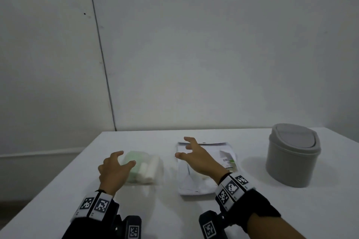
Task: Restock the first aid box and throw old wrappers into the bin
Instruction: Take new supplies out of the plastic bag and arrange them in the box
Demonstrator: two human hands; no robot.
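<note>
A clear plastic box sits on the white table, holding a pale green item and two white rolls. My left hand hovers at the box's left side, fingers spread, holding nothing. To the right lies a pile of white wrappers and packets, one with green print. My right hand hangs over that pile with fingers apart, empty. A grey bin with a swing lid stands at the far right.
A plain grey wall rises just behind the table's back edge. The table's left edge runs diagonally past my left wrist, with floor below it. Both wrists wear black bands with printed markers.
</note>
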